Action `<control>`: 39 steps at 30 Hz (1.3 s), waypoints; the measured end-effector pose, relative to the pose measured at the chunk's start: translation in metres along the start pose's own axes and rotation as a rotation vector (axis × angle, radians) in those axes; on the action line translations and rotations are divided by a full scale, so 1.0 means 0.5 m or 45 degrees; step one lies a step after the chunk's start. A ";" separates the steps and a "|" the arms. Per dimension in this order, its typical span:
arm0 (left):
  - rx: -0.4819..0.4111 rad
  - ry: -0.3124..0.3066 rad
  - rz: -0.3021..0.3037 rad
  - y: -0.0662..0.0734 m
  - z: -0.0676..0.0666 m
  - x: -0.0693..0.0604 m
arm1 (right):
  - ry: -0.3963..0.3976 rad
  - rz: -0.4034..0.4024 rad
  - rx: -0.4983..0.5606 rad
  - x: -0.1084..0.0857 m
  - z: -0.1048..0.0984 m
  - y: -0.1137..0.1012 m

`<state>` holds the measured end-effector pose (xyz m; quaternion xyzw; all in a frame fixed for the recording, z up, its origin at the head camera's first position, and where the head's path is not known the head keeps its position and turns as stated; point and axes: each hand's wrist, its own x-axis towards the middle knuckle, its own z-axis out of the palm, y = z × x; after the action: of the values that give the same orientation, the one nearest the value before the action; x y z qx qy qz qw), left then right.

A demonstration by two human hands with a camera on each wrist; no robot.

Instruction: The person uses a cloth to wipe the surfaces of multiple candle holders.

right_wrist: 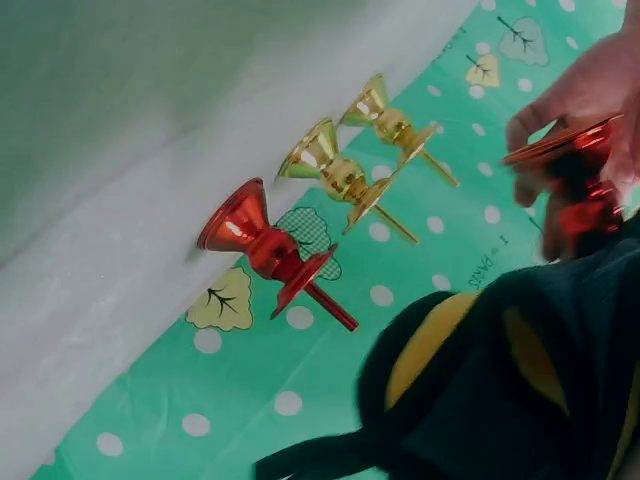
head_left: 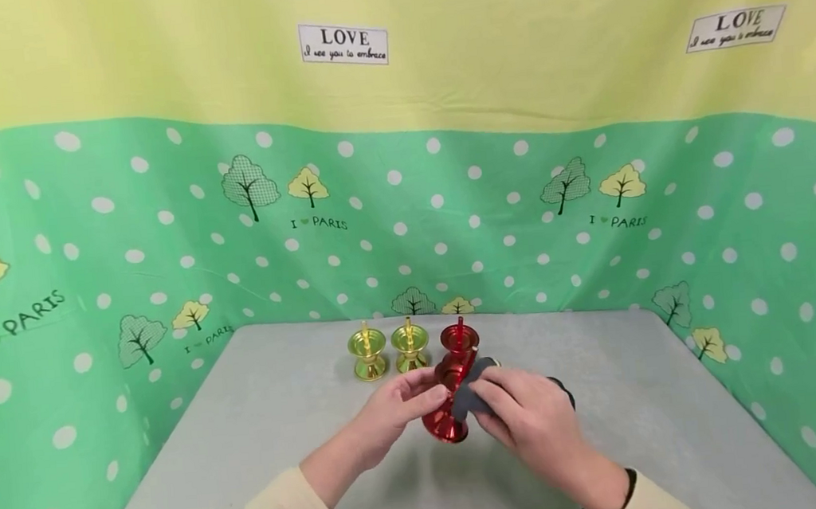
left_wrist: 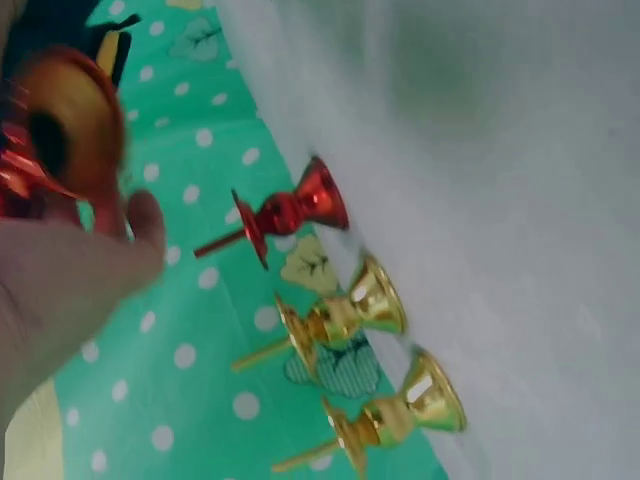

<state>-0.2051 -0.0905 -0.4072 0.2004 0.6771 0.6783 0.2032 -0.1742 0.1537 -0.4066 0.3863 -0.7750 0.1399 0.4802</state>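
A shiny red candle holder (head_left: 445, 427) with a thin post is held up over the table by my left hand (head_left: 381, 420), tilted. In the left wrist view its flared base (left_wrist: 85, 120) is blurred, beyond the thumb. My right hand (head_left: 536, 424) grips a dark cloth (head_left: 467, 400) bunched against the side of that holder and its post. The right wrist view shows the cloth (right_wrist: 470, 380) large and dark, with yellow patches and a loose strap; it hides most of the right fingers.
Behind the hands, a second red candle holder (head_left: 460, 337) and two gold ones, the nearer (head_left: 411, 348) and the leftmost (head_left: 369, 353), stand upright in a row on the grey table (head_left: 270, 425). Green and yellow patterned fabric (head_left: 440, 204) surrounds the table's back and sides.
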 end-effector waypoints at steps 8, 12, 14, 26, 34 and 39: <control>-0.030 0.092 0.001 -0.017 0.013 0.016 | 0.016 -0.024 -0.267 0.016 0.021 -0.011; -0.047 0.082 0.010 -0.017 0.005 0.016 | 0.014 -0.035 -0.247 0.027 0.024 -0.015; -0.032 0.094 0.012 -0.017 0.002 0.014 | 0.008 -0.048 -0.231 0.032 0.024 -0.015; -0.018 0.206 0.010 -0.006 0.008 0.007 | -0.043 -0.063 -0.047 0.028 0.011 -0.001; 0.039 0.177 0.006 -0.007 0.007 0.003 | -0.122 -0.123 0.131 0.012 0.007 0.026; 0.057 0.088 0.032 -0.005 0.002 -0.001 | -0.115 -0.229 0.250 0.000 0.003 0.045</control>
<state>-0.2040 -0.0898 -0.4096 0.1897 0.6962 0.6720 0.1665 -0.1918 0.1678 -0.4039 0.5052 -0.7406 0.1542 0.4154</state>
